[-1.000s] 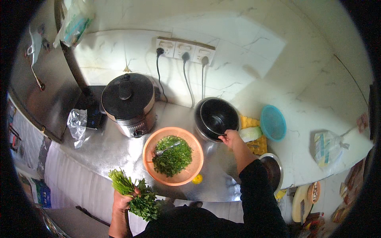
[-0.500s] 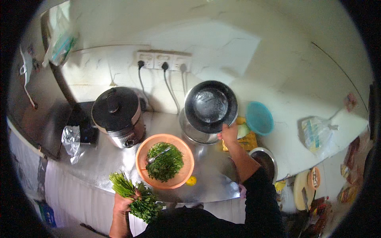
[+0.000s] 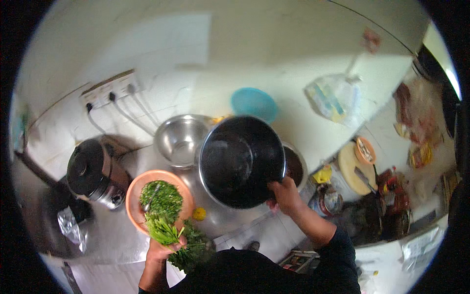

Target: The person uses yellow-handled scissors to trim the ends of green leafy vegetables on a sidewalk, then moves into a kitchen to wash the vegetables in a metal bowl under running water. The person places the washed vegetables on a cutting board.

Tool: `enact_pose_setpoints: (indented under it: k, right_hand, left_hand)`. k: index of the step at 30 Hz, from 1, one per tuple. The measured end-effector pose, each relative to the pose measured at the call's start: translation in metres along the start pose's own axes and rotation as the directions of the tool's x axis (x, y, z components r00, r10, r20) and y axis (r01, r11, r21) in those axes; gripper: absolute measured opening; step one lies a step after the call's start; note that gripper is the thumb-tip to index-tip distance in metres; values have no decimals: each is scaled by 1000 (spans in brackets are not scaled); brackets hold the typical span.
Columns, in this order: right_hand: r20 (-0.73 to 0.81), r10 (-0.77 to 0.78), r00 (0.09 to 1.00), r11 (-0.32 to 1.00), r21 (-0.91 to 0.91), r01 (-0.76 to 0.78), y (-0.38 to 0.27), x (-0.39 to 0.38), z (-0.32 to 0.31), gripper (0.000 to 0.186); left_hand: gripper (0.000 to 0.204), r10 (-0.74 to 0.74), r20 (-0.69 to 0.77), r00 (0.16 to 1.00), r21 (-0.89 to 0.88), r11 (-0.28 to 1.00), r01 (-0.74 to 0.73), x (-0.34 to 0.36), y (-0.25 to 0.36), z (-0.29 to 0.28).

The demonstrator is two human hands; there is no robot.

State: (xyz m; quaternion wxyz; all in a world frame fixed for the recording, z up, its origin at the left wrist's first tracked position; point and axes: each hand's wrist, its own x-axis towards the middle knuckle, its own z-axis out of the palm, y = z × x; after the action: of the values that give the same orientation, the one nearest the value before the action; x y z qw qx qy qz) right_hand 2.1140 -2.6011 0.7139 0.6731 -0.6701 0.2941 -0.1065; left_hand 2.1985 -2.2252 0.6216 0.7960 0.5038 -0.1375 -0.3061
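- Right now, the person's left hand (image 3: pixel 164 250) is gripping a bunch of herbs (image 3: pixel 164 230) by the stems, and the cut ends are overlapping the near rim of an orange basket (image 3: pixel 186 202).
- Just beyond, that basket is sitting on the steel desk (image 3: pixel 122 241), holding chopped greens (image 3: pixel 170 197) with a spoon (image 3: pixel 152 198) lying in them; a small yellow fruit (image 3: pixel 199 213) is resting just beside it.
- Over on the right, the right hand (image 3: pixel 287 196) is clasping the near right rim of a black pot (image 3: pixel 242 161), whose mouth is facing the wearer.
- Farther back, a steel bowl (image 3: pixel 180 139) is standing open, and a blue basin (image 3: pixel 254 104) is showing near the wall.
- To my eye, that one-handed rim hold is looking risky: damp fingers or a lopsided load could be letting the pot twist, slip and knock the steel bowl, while loose stems could be dropping into the basket.
- Compared with half a second ago, the pot is no longer covering the steel bowl, and the herbs are now reaching over the basket's rim.
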Motion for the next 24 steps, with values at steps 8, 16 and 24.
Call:
enact_pose_setpoints:
  k: [8, 16, 24]
  right_hand:
    - [-202, 286, 937, 950, 188, -249, 39, -105, -152, 19]
    - [-553, 294, 780, 944, 295, -147, 97, -196, -309, 23]
    - [-681, 321, 658, 910, 414, -15, 151, -166, -412, 23]
  left_hand:
    - [52, -38, 235, 971, 14, 999, 36, 58, -25, 130]
    - [55, -247, 484, 839, 75, 968, 241, 59, -96, 283]
    - [50, -306, 612, 729, 231, 951, 205, 95, -153, 396]
